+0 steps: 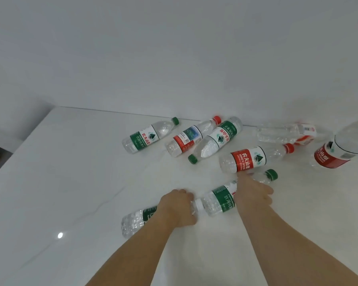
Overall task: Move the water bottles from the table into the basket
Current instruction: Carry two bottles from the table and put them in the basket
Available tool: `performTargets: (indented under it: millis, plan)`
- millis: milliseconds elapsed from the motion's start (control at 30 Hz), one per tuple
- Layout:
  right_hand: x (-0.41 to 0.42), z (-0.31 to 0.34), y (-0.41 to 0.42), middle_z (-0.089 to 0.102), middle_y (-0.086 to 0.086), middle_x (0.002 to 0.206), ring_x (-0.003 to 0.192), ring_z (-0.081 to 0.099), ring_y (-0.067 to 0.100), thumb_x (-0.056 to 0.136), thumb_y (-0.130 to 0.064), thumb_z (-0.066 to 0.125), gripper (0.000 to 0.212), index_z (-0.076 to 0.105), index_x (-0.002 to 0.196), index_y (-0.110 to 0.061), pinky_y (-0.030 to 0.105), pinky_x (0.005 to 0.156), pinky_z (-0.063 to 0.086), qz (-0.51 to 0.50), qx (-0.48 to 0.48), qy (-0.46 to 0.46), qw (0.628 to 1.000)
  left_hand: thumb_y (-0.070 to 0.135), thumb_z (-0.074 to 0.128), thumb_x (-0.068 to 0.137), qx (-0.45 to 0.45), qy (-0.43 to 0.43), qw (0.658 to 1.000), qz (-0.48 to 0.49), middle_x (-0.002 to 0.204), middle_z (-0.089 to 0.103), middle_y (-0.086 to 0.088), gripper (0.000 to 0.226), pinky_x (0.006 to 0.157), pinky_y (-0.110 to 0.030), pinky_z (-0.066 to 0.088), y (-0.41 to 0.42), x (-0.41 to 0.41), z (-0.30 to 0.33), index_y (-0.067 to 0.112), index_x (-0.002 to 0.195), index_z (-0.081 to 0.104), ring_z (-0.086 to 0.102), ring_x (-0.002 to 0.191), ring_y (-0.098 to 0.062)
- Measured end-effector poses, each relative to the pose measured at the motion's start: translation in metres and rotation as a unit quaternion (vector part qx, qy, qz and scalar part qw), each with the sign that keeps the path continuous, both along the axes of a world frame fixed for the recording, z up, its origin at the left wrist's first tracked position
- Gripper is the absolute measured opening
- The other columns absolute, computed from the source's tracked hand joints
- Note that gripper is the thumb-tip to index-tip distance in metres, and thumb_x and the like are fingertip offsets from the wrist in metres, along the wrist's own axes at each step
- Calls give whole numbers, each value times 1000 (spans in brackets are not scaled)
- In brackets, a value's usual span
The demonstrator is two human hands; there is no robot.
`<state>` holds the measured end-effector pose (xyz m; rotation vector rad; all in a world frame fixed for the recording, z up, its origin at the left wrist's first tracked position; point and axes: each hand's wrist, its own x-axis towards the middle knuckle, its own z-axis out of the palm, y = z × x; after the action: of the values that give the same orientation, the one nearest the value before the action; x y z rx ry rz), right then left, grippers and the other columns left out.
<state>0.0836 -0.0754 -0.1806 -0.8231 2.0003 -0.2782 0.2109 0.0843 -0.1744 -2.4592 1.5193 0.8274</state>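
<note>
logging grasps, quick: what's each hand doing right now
Left hand: closed around the near green-label bottle, which lies on the table.
Right hand: closed around the green-capped bottle beside it.

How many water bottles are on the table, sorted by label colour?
Green-label bottles: 4
Red-label bottles: 4
Total: 8

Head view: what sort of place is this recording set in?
Probably an indoor room, home or office; the frame doesn't settle which. A glossy white marble-look table stands against a plain white wall, with plastic water bottles lying scattered on it. No basket shows in this view.
</note>
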Motion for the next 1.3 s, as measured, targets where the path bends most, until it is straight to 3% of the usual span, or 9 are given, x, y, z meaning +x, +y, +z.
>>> performTargets:
  millis: [200, 433, 600, 667, 733, 833, 967, 1167, 1300]
  plan:
    - [14, -1, 3, 44, 19, 126, 113, 48, 36, 76, -54, 65, 79, 36, 133, -7, 44, 86, 42, -77, -25, 12, 997, 48, 60, 76, -38, -2, 999, 26, 112, 58, 4, 47, 82, -28, 43, 2, 2, -11, 24, 117, 59, 55, 112, -21]
    - [11, -9, 9, 46, 18, 126, 114, 49, 35, 80, -60, 57, 80, 38, 136, -6, 45, 87, 43, -89, -63, 15, 994, 47, 61, 73, -60, -9, 997, 38, 102, 57, 7, 41, 79, -28, 43, 2, 2, -13, 28, 109, 62, 57, 107, -20]
    - [-12, 20, 20, 52, 6, 119, 88, 57, 23, 74, -39, 74, 71, 36, 132, -25, 30, 53, 43, -174, -42, -184, 966, 39, 64, 76, -50, 7, 997, 53, 91, 54, 8, 24, 71, -28, 42, 4, -4, 11, 26, 95, 57, 60, 97, -20]
    - [-20, 38, 29, 58, -1, 107, 83, 65, 21, 73, -30, 77, 64, 38, 124, -36, 34, 57, 54, -215, -103, -270, 933, 40, 66, 77, -72, 22, 995, 63, 92, 56, 8, 29, 70, -29, 43, 11, -6, 27, 26, 102, 58, 60, 94, -20]
    - [-26, 63, 42, 58, -12, 101, 87, 65, 14, 74, -29, 81, 59, 43, 119, -36, 39, 73, 57, -180, -185, -286, 923, 39, 68, 79, -124, 64, 985, 105, 98, 60, 7, 31, 70, -28, 42, 23, -6, 49, 28, 106, 59, 58, 91, -18]
    - [-32, 108, 59, 61, -14, 105, 96, 64, 14, 75, -32, 82, 49, 51, 112, -37, 42, 88, 53, -132, -260, -295, 910, 30, 69, 79, -254, 154, 927, 228, 79, 59, 9, 16, 62, -25, 38, 47, -10, 91, 29, 86, 55, 54, 74, -14]
    - [-30, 180, 79, 66, -14, 95, 88, 64, 6, 73, -40, 77, 28, 57, 93, -40, 30, 84, 51, -30, -340, -318, 884, 23, 67, 82, -410, 204, 795, 397, 68, 57, 5, 16, 62, -26, 45, 74, -27, 145, 18, 79, 53, 55, 62, -10]
    - [-15, 286, 122, 62, -25, 74, 69, 58, -7, 70, -32, 71, 18, 58, 82, -35, 25, 65, 43, 115, -399, -354, 838, 26, 65, 85, -573, 202, 673, 421, 71, 64, 17, 7, 58, -12, 45, 107, -43, 234, 31, 81, 61, 60, 66, -1]
    - [-3, 333, 160, 64, -17, 73, 66, 57, -8, 70, -32, 72, 16, 60, 80, -27, 26, 61, 41, 189, -437, -328, 816, 31, 66, 82, -624, 196, 623, 430, 68, 61, 7, 15, 62, -26, 49, 140, -32, 291, 24, 72, 58, 59, 64, -10]
